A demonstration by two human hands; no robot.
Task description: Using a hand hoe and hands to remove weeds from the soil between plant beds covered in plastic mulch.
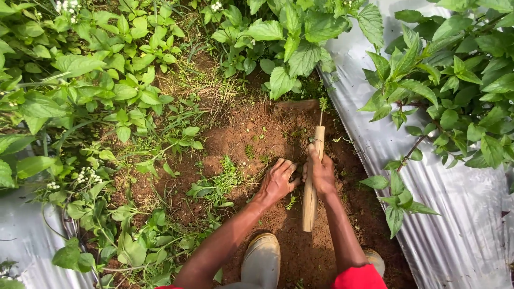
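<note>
The hoe (311, 176) lies along the red soil (251, 139) — my right hand (321, 172) clenched round its wooden handle, blade end away from me. My left hand (277, 181) presses fingers into soil just beside it, holding nothing — weeds (219, 184) left, silver sheet (428, 187) right.

A single head-worn camera looked steeply down from above the person, close over a patch of bare soil (251, 139) between leafy plants (80, 80) and silver plastic sheeting (455, 225), with both forearms reaching up from the bottom edge.
</note>
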